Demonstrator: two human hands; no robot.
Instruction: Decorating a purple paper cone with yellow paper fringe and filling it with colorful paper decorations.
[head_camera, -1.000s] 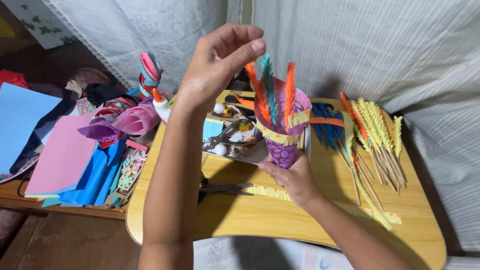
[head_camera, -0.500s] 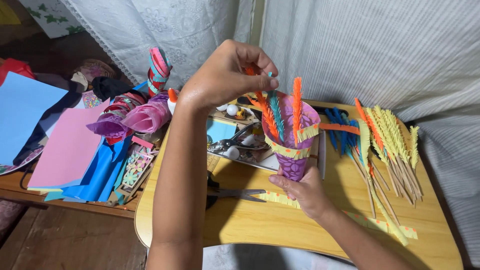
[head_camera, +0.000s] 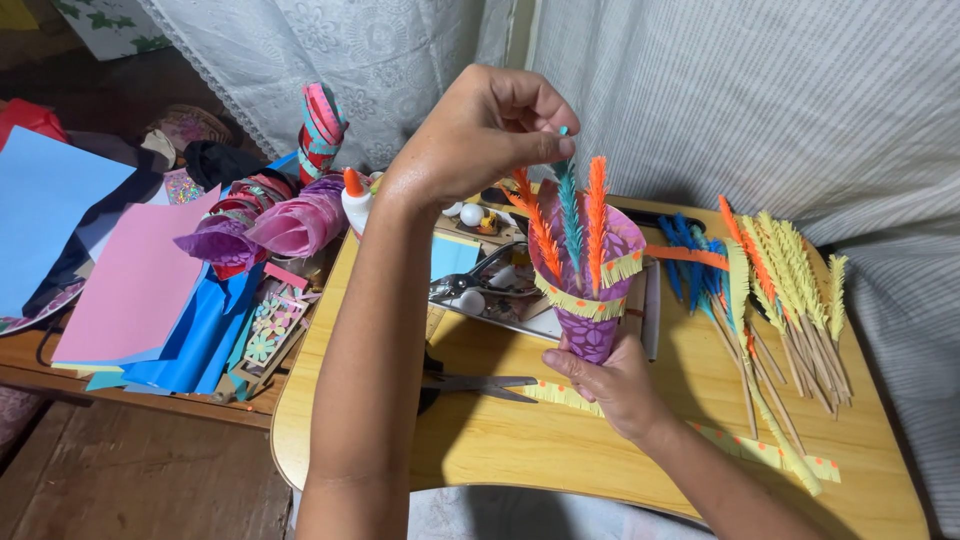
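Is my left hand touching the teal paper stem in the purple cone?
Touching. The head view shows the left hand pinching the top of the teal stem.

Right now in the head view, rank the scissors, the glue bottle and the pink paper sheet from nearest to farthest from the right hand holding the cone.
1. Scissors, just left of the right hand on the yellow table.
2. Glue bottle, farther up-left, at the table's back edge.
3. Pink paper sheet, far left, off the table.

A purple paper cone with a yellow fringed band stands upright, its tip in the right grip. A teal feathery paper stem, pinched by the left grip, stands inside it between two orange stems.
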